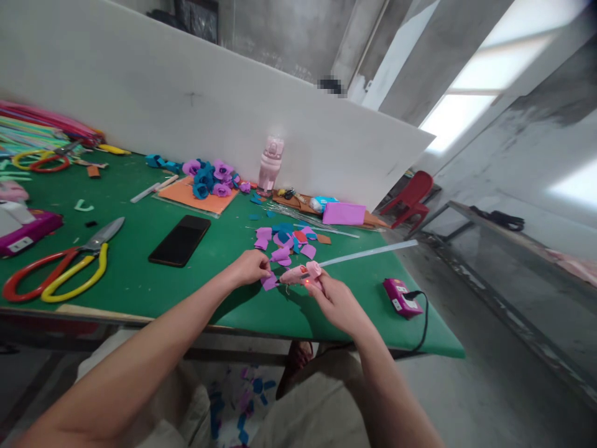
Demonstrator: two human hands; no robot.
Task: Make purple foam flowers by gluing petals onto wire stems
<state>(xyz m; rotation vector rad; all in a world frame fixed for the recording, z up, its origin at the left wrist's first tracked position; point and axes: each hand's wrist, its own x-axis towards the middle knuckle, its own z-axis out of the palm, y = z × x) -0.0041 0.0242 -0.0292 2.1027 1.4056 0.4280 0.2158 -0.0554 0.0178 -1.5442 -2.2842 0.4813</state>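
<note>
My right hand (332, 298) is wrapped round a pink hot glue gun (295, 274) with a small red light lit on it. A long clear glue stick (373, 252) sticks out of its back end. The gun's nozzle points left, close to a small purple paper piece (269, 282). With closed fingers, my left hand (253, 267) pinches this piece just above the green table. Just beyond the hands lies a loose pile of cut purple and blue paper pieces (284, 238).
A purple power socket (402, 298) with a black cable sits at the right. A phone (180, 241), large scissors (69, 264) and finished paper flowers (212, 177) on orange sheets lie left. A pink bottle (270, 165) stands against the white board (186, 106).
</note>
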